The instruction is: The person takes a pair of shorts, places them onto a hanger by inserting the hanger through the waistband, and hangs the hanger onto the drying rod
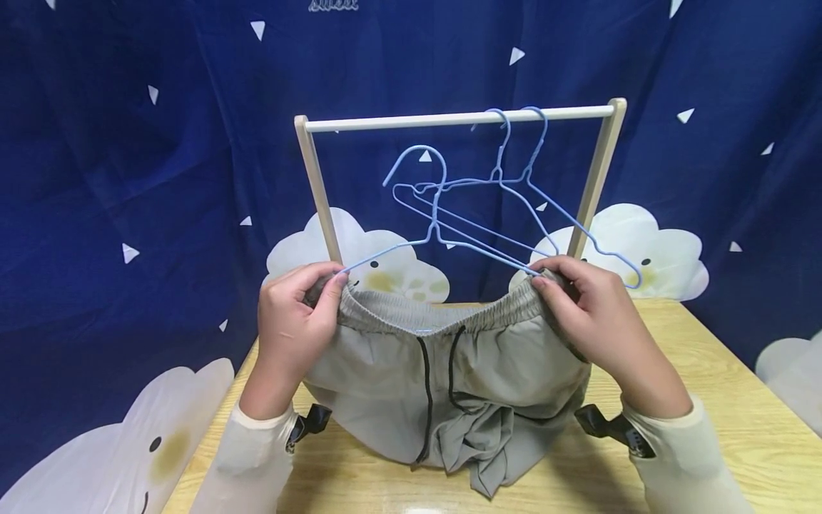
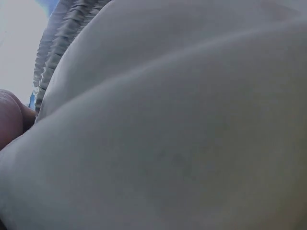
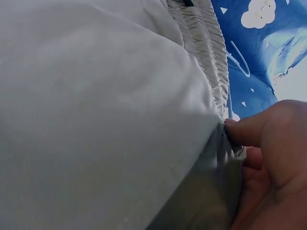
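Note:
Grey drawstring pants [image 1: 379, 364] hang from both hands, their elastic waistband stretched wide and the lower part bunched over the table. My left hand [image 1: 298, 321] pinches the waistband's left end between thumb and fingers, right at one tip of a blue hanger [image 1: 435, 214]. On the other side, my right hand [image 1: 594, 314] grips the waistband where the hanger's other tip goes in. The hanger's hook stands up above the waist opening, while its lower bar is mostly hidden inside the pants. Grey cloth [image 2: 182, 134] fills most of the left wrist view. In the right wrist view, the thumb [image 3: 247, 130] presses against the waistband edge.
Behind the pants stands a rack with a white rail [image 1: 398, 123] and wooden posts. Two more blue hangers [image 1: 536, 153] hang towards the rail's right end. Below is a wood-grain table [image 1: 700, 385]; a dark blue curtain [image 1: 160, 178] with clouds and triangles forms the backdrop.

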`<state>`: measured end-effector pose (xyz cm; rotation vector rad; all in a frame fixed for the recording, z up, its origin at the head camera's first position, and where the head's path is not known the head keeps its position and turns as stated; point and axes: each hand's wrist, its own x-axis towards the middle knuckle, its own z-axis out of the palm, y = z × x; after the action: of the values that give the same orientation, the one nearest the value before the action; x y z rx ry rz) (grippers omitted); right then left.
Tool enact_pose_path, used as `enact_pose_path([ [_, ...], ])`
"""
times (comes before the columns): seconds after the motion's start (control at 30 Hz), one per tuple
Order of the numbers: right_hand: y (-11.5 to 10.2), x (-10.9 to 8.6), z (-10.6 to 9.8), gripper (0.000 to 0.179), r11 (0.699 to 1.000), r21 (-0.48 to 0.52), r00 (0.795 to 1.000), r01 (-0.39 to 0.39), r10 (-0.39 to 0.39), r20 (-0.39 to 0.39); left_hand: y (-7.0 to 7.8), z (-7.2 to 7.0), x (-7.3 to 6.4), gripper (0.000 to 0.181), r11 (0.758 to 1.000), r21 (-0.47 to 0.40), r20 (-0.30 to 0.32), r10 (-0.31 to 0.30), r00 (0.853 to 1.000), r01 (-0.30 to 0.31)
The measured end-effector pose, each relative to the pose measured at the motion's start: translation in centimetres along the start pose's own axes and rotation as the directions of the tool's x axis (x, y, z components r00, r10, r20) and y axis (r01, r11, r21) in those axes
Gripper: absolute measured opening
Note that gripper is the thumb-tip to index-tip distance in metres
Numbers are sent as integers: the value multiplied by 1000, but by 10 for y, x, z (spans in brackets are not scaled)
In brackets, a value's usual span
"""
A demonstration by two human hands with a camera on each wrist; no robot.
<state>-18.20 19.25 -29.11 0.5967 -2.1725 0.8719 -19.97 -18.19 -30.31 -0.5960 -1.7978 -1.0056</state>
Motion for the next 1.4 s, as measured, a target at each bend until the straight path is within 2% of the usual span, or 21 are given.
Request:
enact_pose_path([
  [0.13, 0, 0, -1, 11, 1000, 12, 1000, -11, 11, -6, -1, -2, 1, 5, 1000, 13, -13, -7, 1000, 7],
  [0.33, 3, -1, 3, 9, 1000, 6, 999, -7, 7, -33, -3, -1, 1, 6, 1000, 22, 12, -2, 1000, 2],
  [0.47, 3, 1, 5, 8, 1000, 3, 999, 2, -2, -51, -5, -3, 2, 6, 1000, 17, 42, 4, 999, -5],
  [0.87, 3, 0, 7, 8, 1000, -11, 996, -3, 2, -91, -8, -6, 2, 13, 1000, 7, 149, -24, 989, 23],
  [1.1, 0, 0, 5, 9, 1000, -29, 993, -11, 8, -120, -7, -6, 2, 19, 996, 14, 165, -86, 983, 85],
  [1.27, 0, 0, 3, 9, 999, -43, 989, -33, 27, -144, -7, -6, 1, 24, 985, 44, 187, -172, 967, 167],
  [1.4, 0, 0, 1, 9, 998, -51, 985, -45, 36, -166, -6, -5, 2, 31, 979, 46, 200, -203, 959, 197],
])
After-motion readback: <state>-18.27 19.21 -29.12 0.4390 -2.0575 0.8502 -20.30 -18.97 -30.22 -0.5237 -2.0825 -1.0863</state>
